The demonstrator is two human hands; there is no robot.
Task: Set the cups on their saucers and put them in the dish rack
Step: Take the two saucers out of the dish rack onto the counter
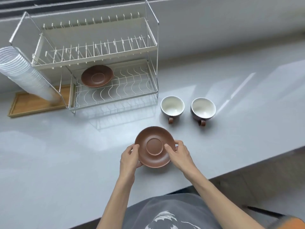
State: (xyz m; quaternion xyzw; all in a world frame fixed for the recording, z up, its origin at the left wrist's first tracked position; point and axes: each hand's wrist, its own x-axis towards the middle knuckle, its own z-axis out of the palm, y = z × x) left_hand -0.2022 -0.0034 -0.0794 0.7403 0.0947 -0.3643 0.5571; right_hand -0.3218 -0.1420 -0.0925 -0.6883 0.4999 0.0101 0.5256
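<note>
A: Where does the single head view look from?
B: From above, forward and down across a grey counter [231,129], hands close below, dish rack [92,52] farther off at upper left.
A: Any shared ground?
B: None; one wide-angle view only.

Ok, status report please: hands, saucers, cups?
Left hand and right hand both grip one saucer. Second saucer on the dish rack lower shelf. Both cups empty on the counter, path clear.

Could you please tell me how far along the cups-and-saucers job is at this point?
Partly done: one saucer lies on the lower shelf of the dish rack, with no cup on it. The left hand and right hand hold the second saucer. Both cups stand on the counter, unplaced.
</note>
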